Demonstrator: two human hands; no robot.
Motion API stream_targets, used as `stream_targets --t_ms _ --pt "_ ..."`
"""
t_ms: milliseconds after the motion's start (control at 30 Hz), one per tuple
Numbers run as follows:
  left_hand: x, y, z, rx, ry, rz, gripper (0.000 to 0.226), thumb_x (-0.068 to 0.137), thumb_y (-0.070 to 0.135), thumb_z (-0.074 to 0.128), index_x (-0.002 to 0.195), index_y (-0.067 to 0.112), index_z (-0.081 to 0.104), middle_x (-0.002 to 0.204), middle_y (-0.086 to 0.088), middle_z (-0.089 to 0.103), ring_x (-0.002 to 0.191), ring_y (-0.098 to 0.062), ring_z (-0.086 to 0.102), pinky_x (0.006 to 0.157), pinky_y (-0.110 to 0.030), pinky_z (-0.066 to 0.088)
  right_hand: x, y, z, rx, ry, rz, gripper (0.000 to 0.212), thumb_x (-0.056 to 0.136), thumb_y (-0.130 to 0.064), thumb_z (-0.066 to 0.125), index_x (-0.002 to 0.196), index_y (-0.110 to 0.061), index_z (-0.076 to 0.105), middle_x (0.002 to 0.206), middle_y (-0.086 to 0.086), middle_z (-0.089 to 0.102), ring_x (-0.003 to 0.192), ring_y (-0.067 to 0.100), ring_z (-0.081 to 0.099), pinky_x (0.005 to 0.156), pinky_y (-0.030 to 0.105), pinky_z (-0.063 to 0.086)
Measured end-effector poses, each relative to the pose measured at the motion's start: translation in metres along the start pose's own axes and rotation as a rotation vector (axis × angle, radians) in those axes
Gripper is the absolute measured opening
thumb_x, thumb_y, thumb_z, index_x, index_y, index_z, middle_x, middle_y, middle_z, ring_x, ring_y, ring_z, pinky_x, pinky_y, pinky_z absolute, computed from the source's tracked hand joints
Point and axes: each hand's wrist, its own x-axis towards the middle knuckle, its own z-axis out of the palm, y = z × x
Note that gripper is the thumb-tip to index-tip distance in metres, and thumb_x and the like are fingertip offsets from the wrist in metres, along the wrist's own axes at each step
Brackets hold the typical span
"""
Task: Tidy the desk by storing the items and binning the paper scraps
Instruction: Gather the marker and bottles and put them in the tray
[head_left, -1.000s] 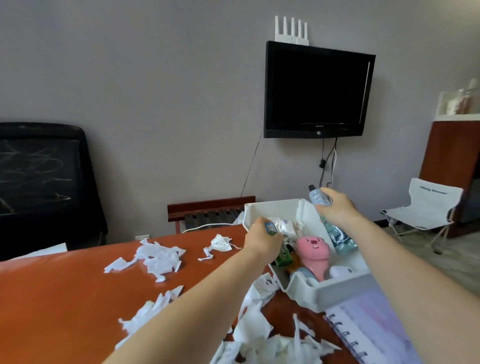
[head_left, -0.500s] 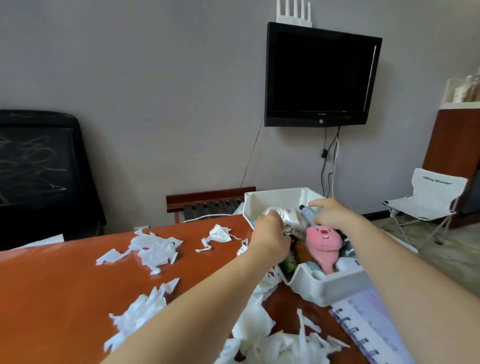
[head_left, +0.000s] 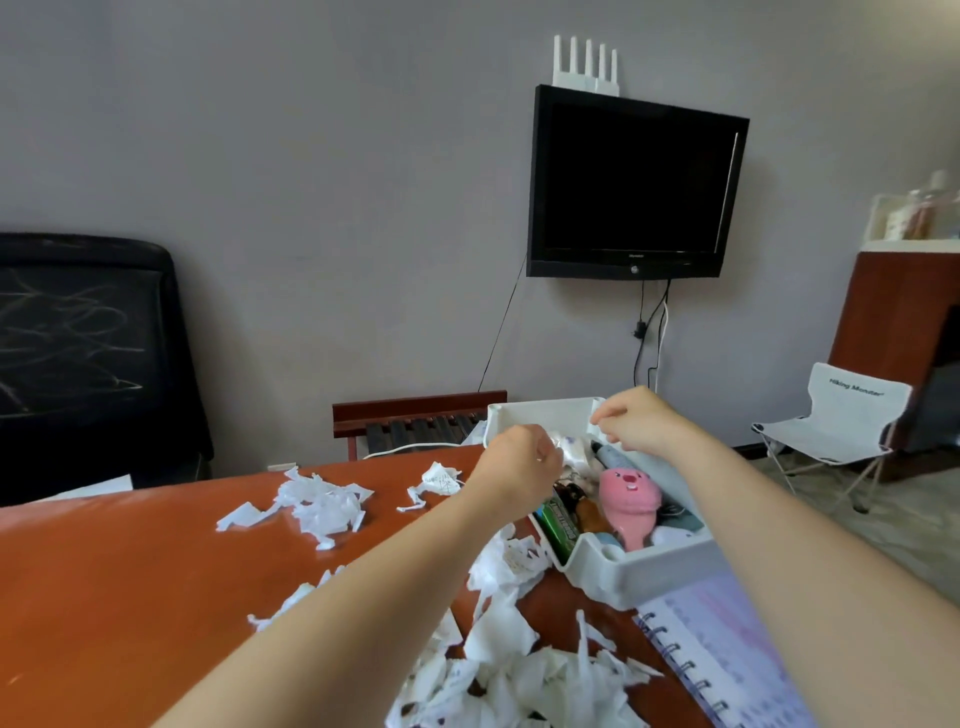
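Observation:
A white storage box (head_left: 644, 566) stands on the orange desk (head_left: 130, 597) at the right. Inside it lie a pink pig toy (head_left: 626, 491), a green packet (head_left: 558, 522), a blue-grey bottle (head_left: 615, 457) and a crumpled white tissue (head_left: 571, 449). My left hand (head_left: 519, 462) hovers over the box's left rim, fingers curled shut, with nothing seen in it. My right hand (head_left: 639, 421) is above the far end of the box, fingertips pinched together near the back wall. Torn paper scraps (head_left: 317, 501) lie in heaps on the desk, with a bigger pile (head_left: 519, 670) near me.
A spiral notebook (head_left: 727, 649) lies in front of the box at the desk's right edge. Behind the desk are a slatted wooden bench (head_left: 415, 421), a black chair (head_left: 88, 353) at left and a white folding chair (head_left: 841, 421) at right. A wall-mounted TV (head_left: 634, 182) hangs above.
My left hand has let go of the green packet and my right hand has let go of the bottle; both now lie in the box. Both hands have lifted slightly.

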Motion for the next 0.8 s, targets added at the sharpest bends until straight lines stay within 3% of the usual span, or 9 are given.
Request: stream_targets --t_ms 133,233,367,467,667,800 --pt "-0.016 0.01 -0.031 0.029 -0.019 0.015 0.029 0.097 0.024 0.043 0.109 0.005 0.062 0.108 -0.014 0.066 0.097 -0.028 0.061 0.08 -0.03 0.048 -0.024 -0.031 -0.01 -0.016 -0.108 -0.102 0.019 0.09 -0.007 0.051 0.086 -0.017 0.067 0.082 0.001 0.065 0.085 0.019 0.062 0.07 0.027 0.049" --pt "-0.034 0.01 -0.058 0.081 -0.063 0.024 0.023 0.097 0.025 0.044 0.092 0.009 0.059 0.091 -0.012 0.061 0.082 -0.025 0.056 0.071 -0.03 0.044 -0.05 -0.059 -0.015 -0.055 -0.214 -0.149 0.016 0.092 -0.012 0.052 0.096 -0.014 0.066 0.089 0.007 0.068 0.081 0.015 0.062 0.073 0.028 0.049" --pt "-0.07 0.004 -0.098 0.131 -0.171 -0.035 0.028 0.095 0.029 0.049 0.104 0.008 0.066 0.1 -0.009 0.068 0.091 -0.024 0.065 0.085 -0.034 0.052 -0.095 -0.102 -0.015 -0.125 -0.329 -0.233 0.02 0.093 -0.012 0.051 0.106 -0.01 0.065 0.097 0.009 0.068 0.078 0.01 0.062 0.066 0.021 0.046" --pt "-0.105 -0.002 -0.128 0.21 -0.223 -0.056 0.03 0.095 0.033 0.047 0.101 0.01 0.065 0.101 -0.007 0.07 0.093 -0.022 0.067 0.091 -0.037 0.052 -0.132 -0.135 -0.01 -0.205 -0.431 -0.297 0.023 0.094 -0.015 0.052 0.114 -0.012 0.062 0.096 0.003 0.067 0.083 0.01 0.064 0.07 0.02 0.048" --pt "-0.199 -0.018 -0.182 0.391 -0.263 -0.088 0.031 0.096 0.034 0.044 0.112 0.016 0.063 0.103 -0.002 0.069 0.095 -0.018 0.065 0.092 -0.034 0.051 -0.207 -0.199 0.005 -0.333 -0.573 -0.441 0.029 0.094 -0.016 0.05 0.122 -0.016 0.059 0.081 -0.012 0.061 0.079 0.004 0.063 0.072 0.019 0.049" --pt "-0.259 -0.036 -0.224 0.37 -0.252 -0.182 0.031 0.096 0.036 0.045 0.112 0.016 0.063 0.105 0.001 0.069 0.095 -0.012 0.066 0.094 -0.029 0.049 -0.256 -0.229 0.036 -0.329 -0.564 -0.591 0.027 0.094 -0.02 0.052 0.12 -0.018 0.061 0.091 -0.003 0.068 0.087 0.011 0.067 0.082 0.028 0.054"
